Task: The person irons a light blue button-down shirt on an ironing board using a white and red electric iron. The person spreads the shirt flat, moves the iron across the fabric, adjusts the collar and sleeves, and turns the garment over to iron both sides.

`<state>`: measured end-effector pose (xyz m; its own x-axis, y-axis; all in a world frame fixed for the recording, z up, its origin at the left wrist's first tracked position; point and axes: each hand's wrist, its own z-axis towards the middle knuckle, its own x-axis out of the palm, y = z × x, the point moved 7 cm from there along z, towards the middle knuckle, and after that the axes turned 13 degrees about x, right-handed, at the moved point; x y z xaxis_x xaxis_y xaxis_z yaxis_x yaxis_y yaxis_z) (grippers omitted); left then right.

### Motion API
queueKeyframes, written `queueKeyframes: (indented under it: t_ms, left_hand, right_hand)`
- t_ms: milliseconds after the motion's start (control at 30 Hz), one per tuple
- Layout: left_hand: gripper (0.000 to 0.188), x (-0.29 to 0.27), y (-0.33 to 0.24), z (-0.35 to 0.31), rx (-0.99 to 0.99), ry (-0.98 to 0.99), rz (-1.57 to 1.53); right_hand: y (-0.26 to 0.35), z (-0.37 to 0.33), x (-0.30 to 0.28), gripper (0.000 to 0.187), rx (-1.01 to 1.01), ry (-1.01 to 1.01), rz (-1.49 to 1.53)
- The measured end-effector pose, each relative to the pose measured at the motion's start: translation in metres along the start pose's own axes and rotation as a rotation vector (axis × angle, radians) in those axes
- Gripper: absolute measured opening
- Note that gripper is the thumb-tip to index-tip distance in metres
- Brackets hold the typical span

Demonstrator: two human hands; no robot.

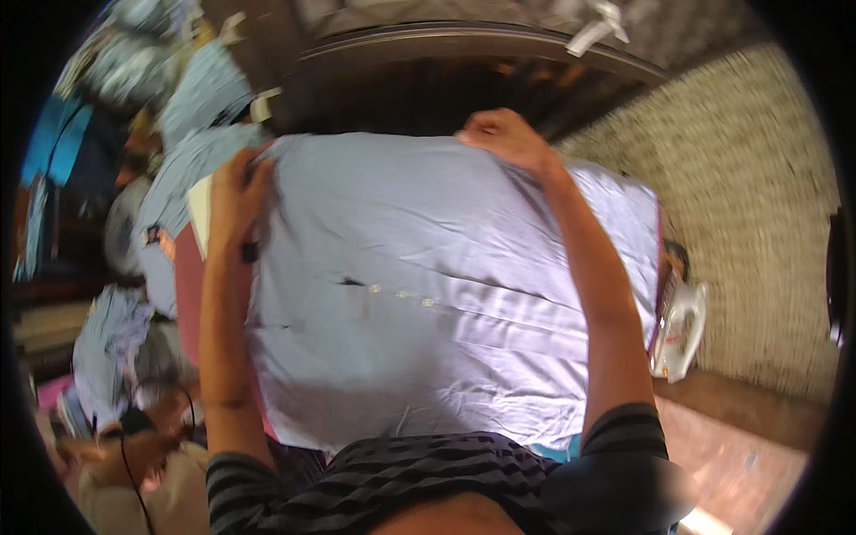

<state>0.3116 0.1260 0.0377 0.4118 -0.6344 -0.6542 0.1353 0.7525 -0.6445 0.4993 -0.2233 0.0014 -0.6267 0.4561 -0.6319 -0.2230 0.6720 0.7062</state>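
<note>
A pale blue shirt (383,223) with a row of small buttons lies spread in front of me, lightly wrinkled across its middle. My left hand (238,192) is at its far left corner, fingers and thumb curled round the edge. At the far edge, towards the right, my right hand (508,141) is closed with the fabric's border at its fingertips. The fingers' undersides are hidden in both hands. Beyond my right forearm, more of the light cloth drapes over the right side of the padded, dark red surface (188,294).
To the right stands a white, handled appliance that looks like an iron (679,332), near a woven mat (749,205). Heaped blue garments (209,98) are at the left. Another person's hand (134,455) shows at lower left. Dark wooden furniture (419,89) borders the far side.
</note>
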Motion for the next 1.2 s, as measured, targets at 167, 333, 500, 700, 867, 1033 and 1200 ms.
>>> queueKeyframes:
  t_ms: [167, 333, 500, 700, 867, 1033, 1200]
  left_hand:
    - [0.023, -0.022, 0.025, -0.014, 0.002, 0.103, 0.215]
    - [0.032, -0.010, -0.011, -0.014, -0.032, 0.212, 0.377]
    - [0.032, -0.014, -0.014, -0.025, 0.250, 0.036, 0.402]
    - [0.032, -0.009, -0.014, -0.026, 0.164, -0.001, 0.447]
    - [0.030, -0.021, -0.009, -0.043, 0.195, -0.050, 0.554]
    - [0.024, -0.007, 0.001, -0.033, 0.069, -0.032, 0.488]
    - [0.035, -0.020, 0.007, -0.044, -0.025, 0.008, 0.352]
  right_hand:
    - [0.026, -0.043, -0.020, 0.034, -0.068, -0.582, -0.273]
    - [-0.081, -0.155, -0.118, 0.054, 0.302, -0.997, -0.743]
    - [-0.175, -0.211, -0.165, 0.076, 0.928, -0.814, -0.549]
    - [-0.220, -0.229, -0.178, 0.043, 0.551, -1.026, -0.326]
    - [-0.209, -0.214, -0.160, 0.026, 0.492, -1.103, -0.393]
    - [-0.273, -0.232, -0.212, 0.039, 0.561, -1.029, -0.390]
    - [-0.259, -0.216, -0.218, 0.038, 0.670, -0.983, -0.567]
